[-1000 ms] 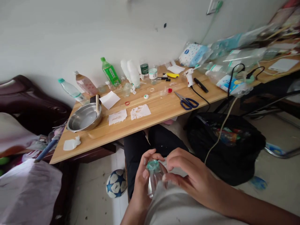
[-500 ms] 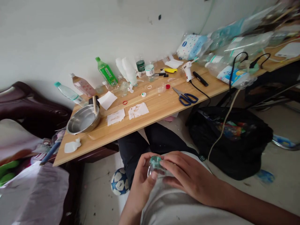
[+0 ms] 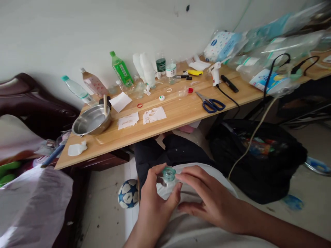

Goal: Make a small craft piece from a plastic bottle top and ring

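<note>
Above my lap, my left hand is closed on a clear plastic bottle top with a green-tinted threaded neck. Its thumb and index finger curve around the piece, and the neck's mouth points up. My right hand comes in from the other side, its index fingertip at the rim of the neck. The right thumb stays apart from those fingers, lower down. My fingers hide the lower part of the bottle top.
On the wooden table lie a metal bowl, torn paper, scissors, a glue gun and several bottles. A black bag sits on the floor at right; a ball lies left of my legs.
The bottle top has shifted slightly left and up in my left hand. My right fingers have drawn back a little from over it, and the view has tilted.
</note>
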A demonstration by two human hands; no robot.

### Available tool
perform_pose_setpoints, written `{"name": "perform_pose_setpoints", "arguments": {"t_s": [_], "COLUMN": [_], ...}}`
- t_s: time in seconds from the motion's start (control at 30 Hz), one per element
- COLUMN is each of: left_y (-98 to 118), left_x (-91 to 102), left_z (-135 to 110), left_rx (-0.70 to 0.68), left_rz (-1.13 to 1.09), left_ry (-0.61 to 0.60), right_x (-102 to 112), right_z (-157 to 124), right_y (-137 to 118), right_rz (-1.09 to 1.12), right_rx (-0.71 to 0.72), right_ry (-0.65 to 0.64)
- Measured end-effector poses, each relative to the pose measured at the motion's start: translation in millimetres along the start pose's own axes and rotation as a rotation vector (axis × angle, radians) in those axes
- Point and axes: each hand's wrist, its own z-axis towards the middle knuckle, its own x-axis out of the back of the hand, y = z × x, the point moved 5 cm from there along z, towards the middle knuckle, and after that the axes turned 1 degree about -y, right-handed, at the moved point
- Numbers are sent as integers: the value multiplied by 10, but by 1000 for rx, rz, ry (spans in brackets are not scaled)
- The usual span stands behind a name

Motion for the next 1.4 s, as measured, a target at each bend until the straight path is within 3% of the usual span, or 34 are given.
{"name": "perform_pose_setpoints", "arguments": {"t_s": [0.2,0.43,0.67,0.93,1.07,1.17,1.27,1.33,1.4], "left_y": [-27,-101,-154,-296,-294,-283,-334,-402,-481], "left_x": [11,-3,-43,-8,-7,-61,-25,63,157], "left_z": [7,74,89,233,270,257,302,367,431], "left_rx": [-61,-34,-25,-13,-172,-284,-248,-158,-49], "left_rz": [67,2,-94,-57,70,103,92,35,-88], "left_ry": [85,-126,-142,-164,-95,-47,75,177,247], "right_x": [-6,-84,-212,-282,-334,-355,-175,215,790], "right_z": [69,65,88,82,99,146,256,388,535], "right_y": [32,169,295,327,336,274,298,498,841], "right_rz": [166,458,738,725,722,663,529,331,74], "right_rx": [-82,-214,-496,-556,-611,-538,-413,-390,-449], "right_ry": [16,6,-51,-113,-132,-151,-113,72,323]}}
